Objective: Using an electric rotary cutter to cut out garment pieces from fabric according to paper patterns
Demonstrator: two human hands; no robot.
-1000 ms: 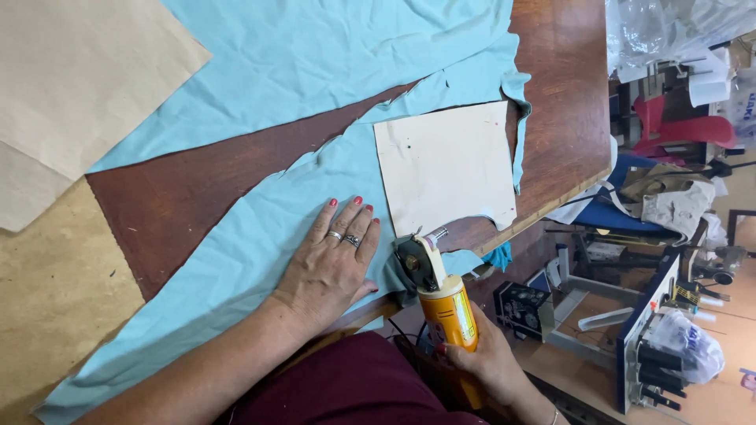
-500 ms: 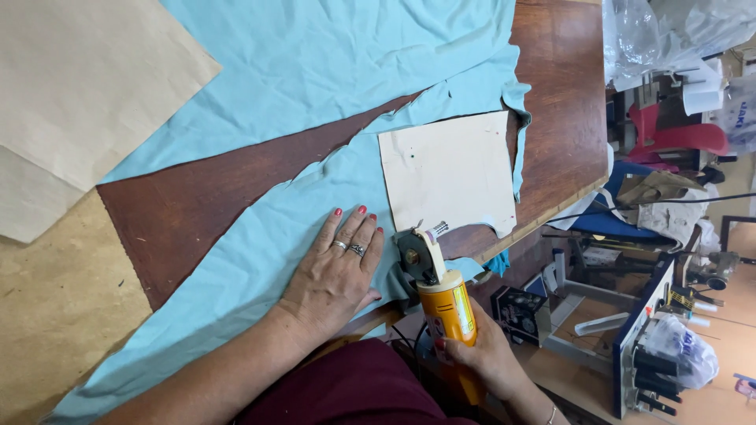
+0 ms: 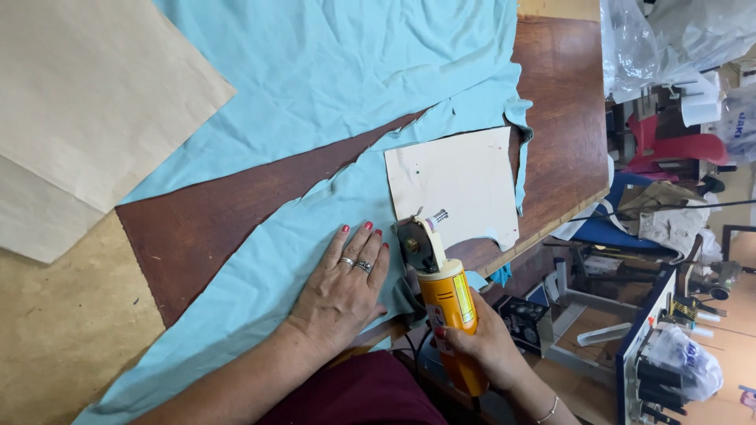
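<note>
At table edge, 5 o'clock: right hand (image 3: 482, 346) wrapped tight round orange handheld rotary fabric cutter (image 3: 447, 303). Left hand (image 3: 342, 287), fingers spread flat, presses light-blue cotton fabric (image 3: 315, 71); beige paper pattern (image 3: 457, 177) at 1 o'clock.

light-blue fabric (image 3: 331, 71) cut off at top edge, cutter (image 3: 441, 291) blade hidden, right-side clutter indistinct

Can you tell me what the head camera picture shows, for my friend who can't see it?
A person's right hand holds an orange electric fabric cutter at the edge of a beige paper pattern lying on light blue cloth. Their left hand presses flat on the cloth, on a brown wooden table.
</note>
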